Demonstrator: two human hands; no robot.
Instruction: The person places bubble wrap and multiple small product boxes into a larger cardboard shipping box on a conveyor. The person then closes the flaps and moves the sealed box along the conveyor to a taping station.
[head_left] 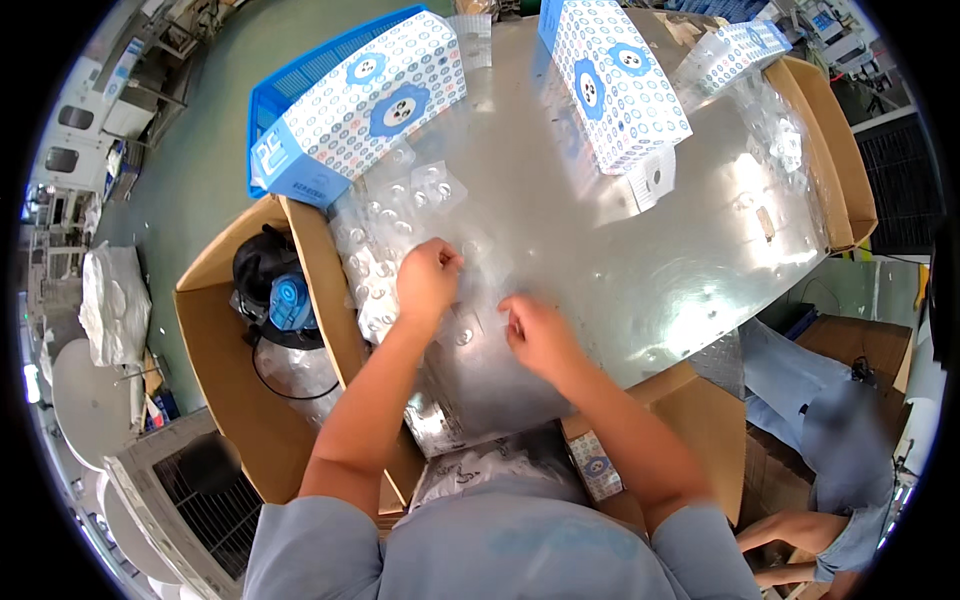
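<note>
Clear plastic pieces with small round domes lie spread on the left part of the metal table, just beside and beyond the left hand. The two hands are apart from each other, near the table's middle; the fingers of each are curled, and whether either grips a thin clear piece cannot be told. The right hand is nearer the body, over bare, shiny metal. Beyond the pieces, a blue-and-white patterned box lies tilted in front of a blue basket; a second patterned box lies farther right. An open cardboard carton, holding a black item and a blue object, adjoins the table's left edge. At the far right is another person, bent forward.
</note>
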